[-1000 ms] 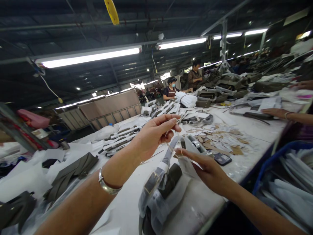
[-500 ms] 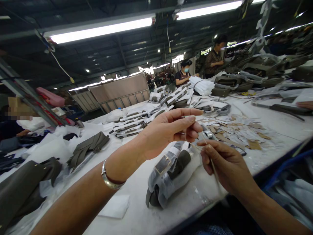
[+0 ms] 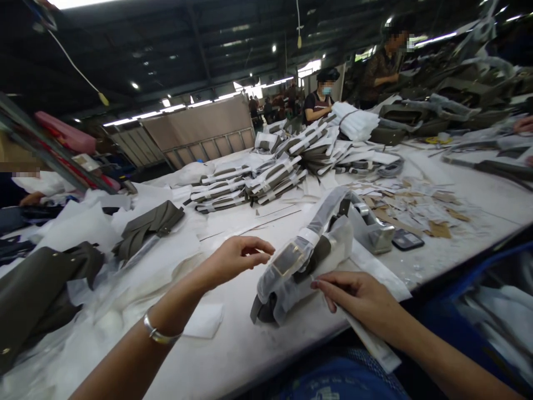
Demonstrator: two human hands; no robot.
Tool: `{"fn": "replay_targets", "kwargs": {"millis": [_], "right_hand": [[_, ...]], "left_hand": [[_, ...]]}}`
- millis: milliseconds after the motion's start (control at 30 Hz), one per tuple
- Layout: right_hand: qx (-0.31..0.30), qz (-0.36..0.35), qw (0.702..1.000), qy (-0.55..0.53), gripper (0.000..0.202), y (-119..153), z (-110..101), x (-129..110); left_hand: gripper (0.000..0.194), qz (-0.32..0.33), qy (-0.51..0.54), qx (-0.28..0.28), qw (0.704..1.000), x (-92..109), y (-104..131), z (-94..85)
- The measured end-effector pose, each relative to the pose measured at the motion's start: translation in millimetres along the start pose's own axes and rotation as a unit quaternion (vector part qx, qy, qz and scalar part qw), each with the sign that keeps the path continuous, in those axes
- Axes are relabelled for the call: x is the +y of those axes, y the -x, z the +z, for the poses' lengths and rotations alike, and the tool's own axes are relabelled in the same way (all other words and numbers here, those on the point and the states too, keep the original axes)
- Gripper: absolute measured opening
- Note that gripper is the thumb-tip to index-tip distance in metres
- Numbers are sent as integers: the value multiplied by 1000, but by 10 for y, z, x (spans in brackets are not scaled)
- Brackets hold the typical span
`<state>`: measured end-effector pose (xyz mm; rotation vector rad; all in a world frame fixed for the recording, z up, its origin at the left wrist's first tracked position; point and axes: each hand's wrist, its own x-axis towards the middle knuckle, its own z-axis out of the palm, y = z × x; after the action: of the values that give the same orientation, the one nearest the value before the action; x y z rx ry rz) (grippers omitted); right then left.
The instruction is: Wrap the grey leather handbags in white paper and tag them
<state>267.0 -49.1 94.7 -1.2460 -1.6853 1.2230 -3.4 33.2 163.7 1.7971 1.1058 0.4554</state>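
Observation:
A dark olive strap bundle (image 3: pixel 320 256) lies on the white table (image 3: pixel 245 355), wrapped in translucent film, with a square buckle (image 3: pixel 287 260) showing through near its left end. My left hand (image 3: pixel 239 256) hovers just left of the buckle, fingers apart and nothing in them. At the bundle's right side, my right hand (image 3: pixel 360 300) pinches a narrow white strip (image 3: pixel 375 345), which hangs past the table edge below the palm. Behind the bundle stands a metal tape dispenser (image 3: pixel 377 233), partly covered by it.
Wrapped straps (image 3: pixel 266 186) are piled at the back centre. Paper tags (image 3: pixel 420 214) lie scattered to the right, near a dark phone (image 3: pixel 407 239). Olive bag pieces (image 3: pixel 45 294) and white foam sheets (image 3: pixel 91 222) cover the left. Co-workers (image 3: pixel 320 100) are beyond the table.
My hands have moved apart and down from where they met above the bundle. The left went left and opened; the right lowered to the bundle's side with the strip. The view tilted downward.

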Motion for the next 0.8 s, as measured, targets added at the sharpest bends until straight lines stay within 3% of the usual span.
{"fn": "replay_targets", "kwargs": {"millis": [100, 233, 333, 500, 667, 800], "right_hand": [[7, -11, 999, -38, 36, -151, 185, -76], [-6, -29, 997, -78, 38, -259, 377, -183], [-7, -34, 996, -85, 38, -289, 448, -194], [0, -44, 996, -72, 39, -306, 476, -153], [16, -54, 997, -56, 39, -319, 456, -136], [3, -37, 998, -59, 30, -278, 428, -114]], "left_hand": [[28, 18, -8, -73, 997, -147, -25, 69], [27, 61, -5, -110, 992, -151, -73, 74], [23, 76, 11, -139, 987, -146, -117, 35], [34, 97, 73, -210, 970, -213, -158, 21], [39, 50, 134, -199, 970, -257, -133, 54], [35, 30, 196, -111, 974, -287, -32, 21]]}}
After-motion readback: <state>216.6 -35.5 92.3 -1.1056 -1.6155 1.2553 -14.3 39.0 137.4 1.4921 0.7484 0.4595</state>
